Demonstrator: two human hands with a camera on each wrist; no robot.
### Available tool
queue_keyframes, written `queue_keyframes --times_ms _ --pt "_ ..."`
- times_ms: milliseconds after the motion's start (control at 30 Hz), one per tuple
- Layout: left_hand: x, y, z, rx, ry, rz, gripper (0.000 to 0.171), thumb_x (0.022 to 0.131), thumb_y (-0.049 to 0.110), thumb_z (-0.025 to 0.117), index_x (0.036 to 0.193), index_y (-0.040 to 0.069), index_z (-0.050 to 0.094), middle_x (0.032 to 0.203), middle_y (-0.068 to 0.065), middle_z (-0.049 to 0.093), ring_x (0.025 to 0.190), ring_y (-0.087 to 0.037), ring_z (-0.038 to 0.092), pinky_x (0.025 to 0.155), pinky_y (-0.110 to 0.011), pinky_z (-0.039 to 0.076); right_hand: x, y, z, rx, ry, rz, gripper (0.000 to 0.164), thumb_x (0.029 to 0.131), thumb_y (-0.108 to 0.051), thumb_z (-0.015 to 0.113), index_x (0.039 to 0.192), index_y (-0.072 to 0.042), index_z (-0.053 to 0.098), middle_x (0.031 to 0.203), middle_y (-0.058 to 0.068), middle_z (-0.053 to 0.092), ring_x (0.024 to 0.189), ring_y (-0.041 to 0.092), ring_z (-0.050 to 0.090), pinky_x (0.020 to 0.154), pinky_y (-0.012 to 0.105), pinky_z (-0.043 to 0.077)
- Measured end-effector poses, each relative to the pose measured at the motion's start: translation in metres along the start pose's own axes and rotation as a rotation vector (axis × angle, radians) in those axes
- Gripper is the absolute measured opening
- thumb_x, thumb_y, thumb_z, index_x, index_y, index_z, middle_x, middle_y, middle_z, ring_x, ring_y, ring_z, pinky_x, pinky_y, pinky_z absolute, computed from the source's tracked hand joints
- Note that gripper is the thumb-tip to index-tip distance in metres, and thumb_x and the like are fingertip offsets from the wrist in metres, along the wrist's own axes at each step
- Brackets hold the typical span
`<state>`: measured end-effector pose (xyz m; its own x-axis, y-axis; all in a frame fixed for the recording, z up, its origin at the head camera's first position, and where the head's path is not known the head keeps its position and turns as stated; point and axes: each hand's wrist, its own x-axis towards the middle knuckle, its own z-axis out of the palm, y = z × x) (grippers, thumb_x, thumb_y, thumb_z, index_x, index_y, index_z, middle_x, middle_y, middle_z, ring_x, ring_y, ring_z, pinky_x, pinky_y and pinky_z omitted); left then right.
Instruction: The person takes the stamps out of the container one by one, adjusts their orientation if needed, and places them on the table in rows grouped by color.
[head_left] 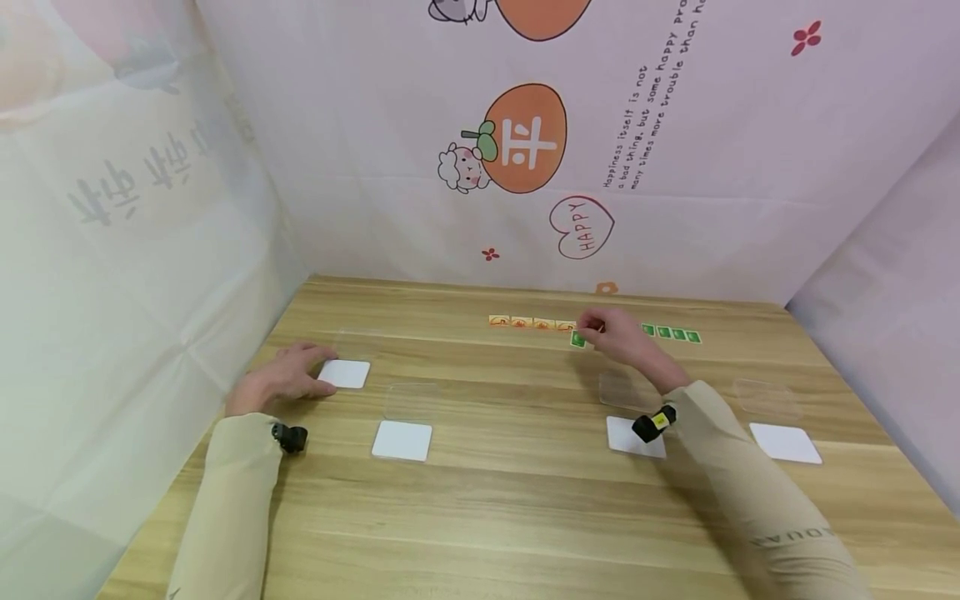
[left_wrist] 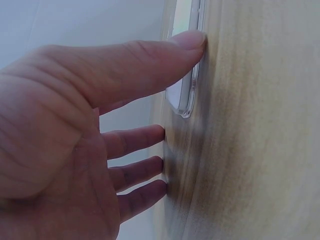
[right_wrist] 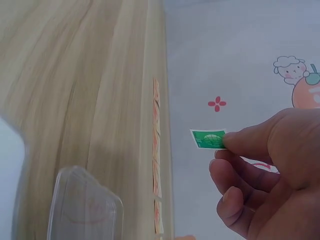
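My left hand (head_left: 288, 372) is at the left end of the table, with its thumb along the near edge of a clear plastic box with a white top (head_left: 345, 374). Its index finger reaches the box's far side, and the other fingertips touch the wood in the left wrist view. Above the table's back part, my right hand (head_left: 617, 335) pinches a small green card (right_wrist: 210, 139) with a pale rounded print between thumb and index finger. Close by lies a row of small orange-and-cream cards (head_left: 532, 323); several green cards (head_left: 671, 333) lie to the right.
Three more white-topped boxes (head_left: 402, 441) stand across the table (head_left: 480, 517), one partly behind the right wrist camera. Clear plastic lids (head_left: 411, 401) lie behind the boxes. Printed cloth (head_left: 390, 167) walls in the back and sides.
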<state>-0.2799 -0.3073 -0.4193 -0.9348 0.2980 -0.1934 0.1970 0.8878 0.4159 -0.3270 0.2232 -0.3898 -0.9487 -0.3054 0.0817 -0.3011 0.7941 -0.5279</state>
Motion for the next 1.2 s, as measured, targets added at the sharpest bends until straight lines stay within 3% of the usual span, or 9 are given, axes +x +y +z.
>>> queue_keyframes --times_ms 267,500,1200 --pt "-0.001 0.001 -0.001 -0.007 -0.001 0.005 0.064 0.09 0.035 0.07 0.143 0.007 0.047 0.15 -0.032 0.03 0.134 -0.057 0.027 0.103 -0.071 0.029 -0.005 0.012 -0.011 -0.034 -0.015 0.026 0.011 0.099 -0.013 0.056 0.095 -0.005 0.062 0.089 0.01 0.06 0.073 0.019 0.054 0.061 0.028 0.047" --pt "-0.002 0.001 0.0 -0.004 -0.003 0.001 0.064 0.091 0.034 0.069 0.144 0.007 0.046 0.15 -0.033 0.03 0.134 -0.057 0.027 0.103 -0.071 0.029 -0.01 0.022 -0.018 -0.102 -0.013 -0.033 0.008 0.096 -0.008 0.058 0.092 -0.003 0.064 0.086 0.011 0.064 0.072 0.018 0.056 0.06 0.028 0.047" --pt "-0.003 0.003 -0.003 0.004 0.0 -0.005 0.065 0.09 0.034 0.07 0.143 0.006 0.046 0.15 -0.034 0.029 0.132 -0.059 0.027 0.102 -0.071 0.03 -0.017 0.058 -0.044 -0.138 -0.051 0.067 0.014 0.098 -0.012 0.056 0.098 0.0 0.064 0.092 0.019 0.066 0.073 0.019 0.057 0.061 0.03 0.047"
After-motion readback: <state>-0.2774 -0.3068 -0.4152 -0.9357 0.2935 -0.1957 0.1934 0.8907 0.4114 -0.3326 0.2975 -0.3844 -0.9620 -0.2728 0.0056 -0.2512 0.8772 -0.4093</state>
